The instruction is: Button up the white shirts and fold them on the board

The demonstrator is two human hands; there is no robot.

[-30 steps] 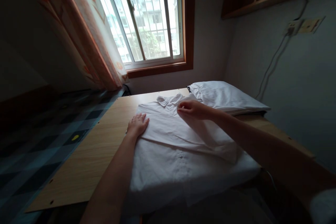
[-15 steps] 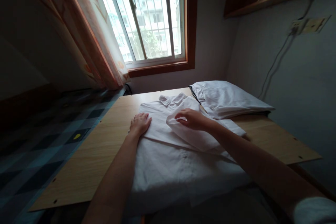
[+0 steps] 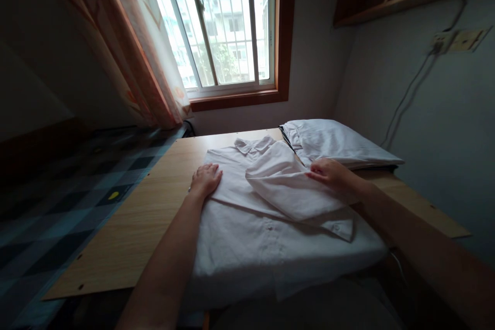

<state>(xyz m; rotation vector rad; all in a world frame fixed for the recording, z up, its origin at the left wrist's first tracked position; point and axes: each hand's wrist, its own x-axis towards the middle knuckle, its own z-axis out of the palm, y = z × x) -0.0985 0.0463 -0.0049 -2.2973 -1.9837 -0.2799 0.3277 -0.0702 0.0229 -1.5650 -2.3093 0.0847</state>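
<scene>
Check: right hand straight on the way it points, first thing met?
Right hand: the folded-over cloth of the white shirt, apparently right at the fingers; touch or slight gap, hard to tell.

The white shirt [image 3: 235, 240] lay front up, its collar [image 3: 265, 143] toward the far edge of the desk [image 3: 116, 237]. A sleeve crossed its front; its bottom drooped over the near edge.

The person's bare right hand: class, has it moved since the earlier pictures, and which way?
Yes: the bare right hand has moved rightward, judged against the brown wooden window frame.
</scene>
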